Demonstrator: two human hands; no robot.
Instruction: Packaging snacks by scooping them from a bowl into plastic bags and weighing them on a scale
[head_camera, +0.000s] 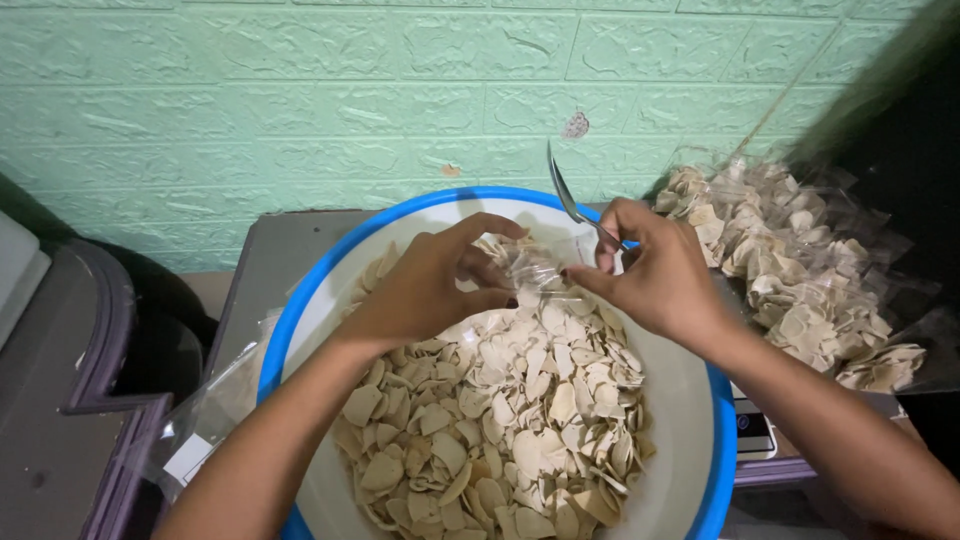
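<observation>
Both hands meet over the far side of a big basin (720, 440) with a blue rim, heaped with pale, thin chips (510, 410). Between them is a small clear bag (530, 270), held just above the chips. The left hand (425, 285) has its grip pressed together on the bag's near edge, thumb under and fingers curled over the top. The right hand (655, 275) pinches the opposite edge with thumb and forefinger, and the same hand also carries a metal spoon (570, 195), its bowl pointing up toward the green brick wall (300, 100).

The bag looks very light, limp and slick — film that crumples and slides, so it is likely best taken at the mouth edges, one pinch on each side, to keep it open. The chips look dry, stiff and brittle — probably quick to snap under a squeeze, so a scoop suits them better than fingers.

To the right, on the table (290, 240), lies a pile of filled bags (800, 280). Empty bags (220, 410) lie left of the basin.
</observation>
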